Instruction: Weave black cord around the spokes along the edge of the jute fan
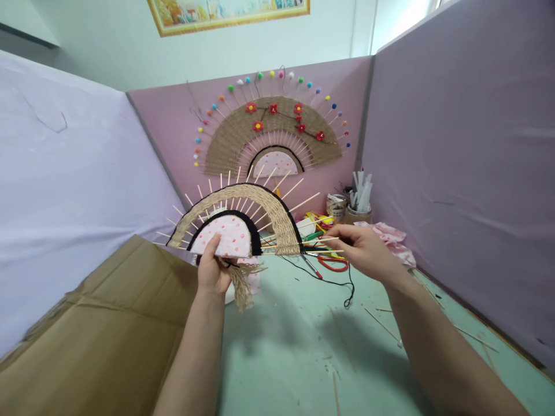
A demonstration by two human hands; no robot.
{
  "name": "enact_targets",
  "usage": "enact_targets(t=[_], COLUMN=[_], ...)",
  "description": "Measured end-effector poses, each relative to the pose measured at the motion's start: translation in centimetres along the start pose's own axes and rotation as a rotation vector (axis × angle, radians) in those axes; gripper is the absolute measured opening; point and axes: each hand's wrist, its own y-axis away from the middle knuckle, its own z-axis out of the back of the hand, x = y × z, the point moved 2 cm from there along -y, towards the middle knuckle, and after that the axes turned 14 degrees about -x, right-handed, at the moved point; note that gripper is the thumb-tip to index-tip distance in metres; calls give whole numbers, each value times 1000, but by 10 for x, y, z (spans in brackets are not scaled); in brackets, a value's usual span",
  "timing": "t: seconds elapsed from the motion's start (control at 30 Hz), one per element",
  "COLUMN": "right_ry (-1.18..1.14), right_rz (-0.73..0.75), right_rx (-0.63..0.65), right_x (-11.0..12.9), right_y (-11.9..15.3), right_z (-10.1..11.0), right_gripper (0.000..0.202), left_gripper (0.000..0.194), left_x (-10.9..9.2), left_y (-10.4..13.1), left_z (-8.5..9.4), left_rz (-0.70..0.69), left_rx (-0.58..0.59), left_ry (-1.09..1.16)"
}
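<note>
Woven fan [240,192] is gripped at lower edge by left hand [212,270]; right hand [364,249] is held at right-corner sticks [319,240], exact grasp can't be told.

Painting [229,14] top cut off, carton [125,329] cropped below, most fingers of left hand [213,274] hidden behind fan [234,231]

Left hand [212,273] grips; right hand [365,247] is curled.
</note>
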Motion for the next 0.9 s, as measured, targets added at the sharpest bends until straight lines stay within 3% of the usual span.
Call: enact_targets(t=[0.3,0.47,0.73,0.9], right_ry=[9,-41,-121,-259], right_rz=[-55,-27,-55,-98], right_rx=[-14,-26,61,128], right_x=[6,13,-2,-6], right_y=[3,6,-3,-3], right_z=[32,38,24,-12], right_gripper=[34,33,30,30], left_gripper=[11,13,16,21], left_x=[0,3,6,13], left_y=[0,-5,-6,-2], left_z=[1,2,3,3], left_rz=[5,8,13,64], left_rx=[-20,-25,22,87], left_ry=[-15,-35,-32,-113])
